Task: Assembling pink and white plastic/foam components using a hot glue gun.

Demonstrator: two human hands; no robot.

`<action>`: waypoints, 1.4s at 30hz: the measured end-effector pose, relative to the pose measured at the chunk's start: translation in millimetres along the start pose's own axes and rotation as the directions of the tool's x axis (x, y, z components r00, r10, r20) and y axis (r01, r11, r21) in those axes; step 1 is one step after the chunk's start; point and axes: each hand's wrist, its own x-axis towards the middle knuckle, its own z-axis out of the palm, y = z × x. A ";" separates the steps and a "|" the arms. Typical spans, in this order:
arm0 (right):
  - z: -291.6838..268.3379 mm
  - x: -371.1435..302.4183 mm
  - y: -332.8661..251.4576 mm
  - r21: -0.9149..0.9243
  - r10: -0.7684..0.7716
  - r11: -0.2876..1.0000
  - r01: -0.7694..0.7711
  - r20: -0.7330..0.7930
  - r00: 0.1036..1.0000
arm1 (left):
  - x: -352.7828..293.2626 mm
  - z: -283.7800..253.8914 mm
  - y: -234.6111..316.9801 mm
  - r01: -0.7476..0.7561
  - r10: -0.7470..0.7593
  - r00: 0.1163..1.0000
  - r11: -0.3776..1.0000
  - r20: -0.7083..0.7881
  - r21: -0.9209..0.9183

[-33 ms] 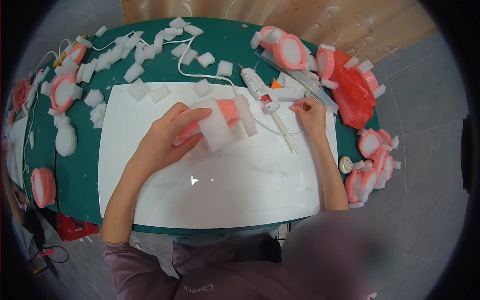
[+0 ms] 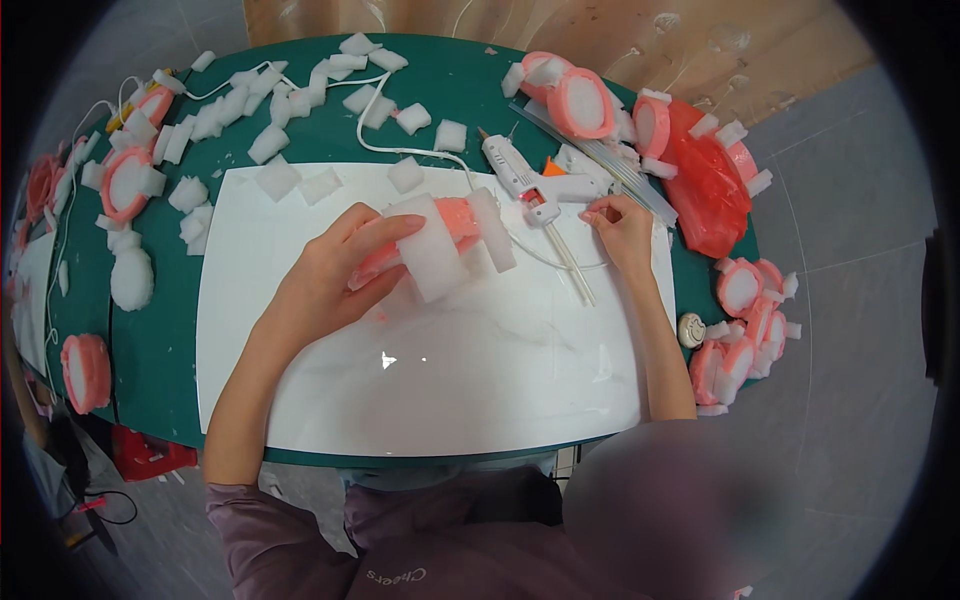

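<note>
My left hand (image 2: 335, 270) is closed round a pink foam piece (image 2: 460, 222), tilted above a white marbled board (image 2: 420, 400). Two white foam blocks (image 2: 432, 250) stick out from the pink piece, one by my fingers and one at its far right end. To the right, my right hand (image 2: 627, 238) has its thumb and fingertips pinched together beside the handle end of a white glue gun (image 2: 515, 170). What those fingertips hold, if anything, I cannot make out. Clear glue sticks (image 2: 570, 265) reach from the gun's back end over the board.
Loose white foam blocks (image 2: 268, 145) lie across the green table (image 2: 330, 140) at the far left, along a white cable (image 2: 365, 125). Pink rings with white foam (image 2: 582, 103) sit far right, near a red plastic bag (image 2: 710, 200); more (image 2: 740, 288) are piled at the right edge.
</note>
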 end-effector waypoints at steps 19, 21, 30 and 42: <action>5.1 -1.2 -1.2 -0.196 -0.235 0.952 0.235 0.022 0.972 | -1.0 3.2 -2.6 -0.045 0.047 0.998 0.998 -0.050 0.043; 10.0 -3.1 8.6 -0.084 -0.174 0.981 0.173 -0.011 0.985 | 0.1 3.4 -1.6 -0.038 0.039 0.998 0.999 -0.046 0.028; 14.6 7.2 10.1 -0.013 -0.159 0.987 0.159 0.037 0.987 | -0.6 0.5 -0.6 0.021 -0.021 1.000 0.999 -0.006 0.033; 16.0 7.5 8.7 0.243 0.042 0.969 -0.055 0.057 0.997 | -0.3 3.0 -2.6 -0.051 0.054 0.998 0.995 -0.033 0.084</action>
